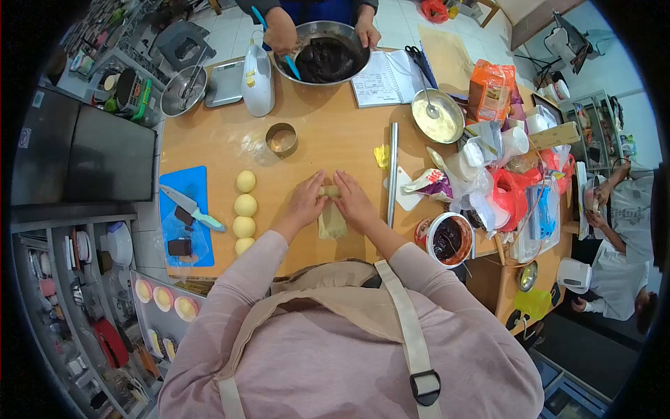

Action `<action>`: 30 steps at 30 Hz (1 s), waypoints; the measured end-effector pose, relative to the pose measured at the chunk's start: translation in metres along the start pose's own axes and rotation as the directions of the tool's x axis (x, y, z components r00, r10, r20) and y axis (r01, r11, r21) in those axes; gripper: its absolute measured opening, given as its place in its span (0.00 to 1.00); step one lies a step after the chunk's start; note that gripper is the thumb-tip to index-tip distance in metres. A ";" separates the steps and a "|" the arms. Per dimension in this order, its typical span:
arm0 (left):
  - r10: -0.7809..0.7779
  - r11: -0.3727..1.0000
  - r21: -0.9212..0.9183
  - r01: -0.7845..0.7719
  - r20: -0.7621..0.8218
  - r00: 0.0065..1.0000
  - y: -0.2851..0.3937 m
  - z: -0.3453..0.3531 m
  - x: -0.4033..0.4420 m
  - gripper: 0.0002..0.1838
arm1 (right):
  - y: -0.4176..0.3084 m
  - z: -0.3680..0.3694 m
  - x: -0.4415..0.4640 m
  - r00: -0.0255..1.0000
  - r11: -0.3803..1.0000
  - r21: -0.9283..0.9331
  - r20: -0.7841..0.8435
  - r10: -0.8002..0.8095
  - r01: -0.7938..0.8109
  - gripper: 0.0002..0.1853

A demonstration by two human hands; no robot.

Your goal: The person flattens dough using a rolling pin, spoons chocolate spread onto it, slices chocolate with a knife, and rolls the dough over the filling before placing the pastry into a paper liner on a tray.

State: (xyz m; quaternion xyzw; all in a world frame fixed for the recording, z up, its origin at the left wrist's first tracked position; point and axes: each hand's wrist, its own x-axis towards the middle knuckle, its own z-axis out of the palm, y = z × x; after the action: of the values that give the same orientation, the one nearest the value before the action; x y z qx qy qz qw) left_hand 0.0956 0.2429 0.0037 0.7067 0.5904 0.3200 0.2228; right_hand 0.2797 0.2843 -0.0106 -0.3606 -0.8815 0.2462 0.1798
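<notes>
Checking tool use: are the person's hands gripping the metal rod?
No: left hand and right hand are on the dough, left of the metal rod.

On the table [335, 143], we have the dough [333, 223] directly before us. Left of it, we find a column of balls [245, 204], then the board [185, 177] with the knife [198, 214] on it. Right of it, we find the rod [393, 174], then the tub [423, 235]. Beyond the balls, slightly right, lies the ring [281, 130]. Along the far edge, left to right: scale [225, 85], mixer [257, 84], bowl [359, 68], notebook [386, 78].
</notes>
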 end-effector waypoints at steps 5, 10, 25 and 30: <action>0.086 0.986 0.126 -0.106 0.159 0.983 -0.023 0.010 -0.001 0.29 | 0.018 0.016 0.002 0.999 0.998 -0.053 0.046 -0.018 0.021 0.27; -0.045 0.998 0.056 0.037 0.152 0.987 0.003 -0.005 -0.010 0.26 | 0.003 -0.005 -0.007 0.999 0.988 0.153 0.033 0.007 -0.012 0.29; -0.040 0.998 0.045 0.038 0.040 0.998 -0.032 0.004 -0.015 0.20 | 0.011 -0.012 -0.016 0.971 0.964 0.145 -0.061 0.233 -0.222 0.28; -0.354 0.899 -0.247 0.362 0.078 0.932 -0.035 0.011 -0.013 0.19 | 0.009 -0.018 -0.011 0.914 0.900 0.169 0.008 0.407 -0.402 0.25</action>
State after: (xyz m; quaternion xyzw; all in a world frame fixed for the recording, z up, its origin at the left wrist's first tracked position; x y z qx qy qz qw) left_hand 0.0775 0.2381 -0.0308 0.5559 0.6601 0.3366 0.3767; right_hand 0.3012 0.2878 -0.0024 -0.5227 -0.7612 0.3460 0.1666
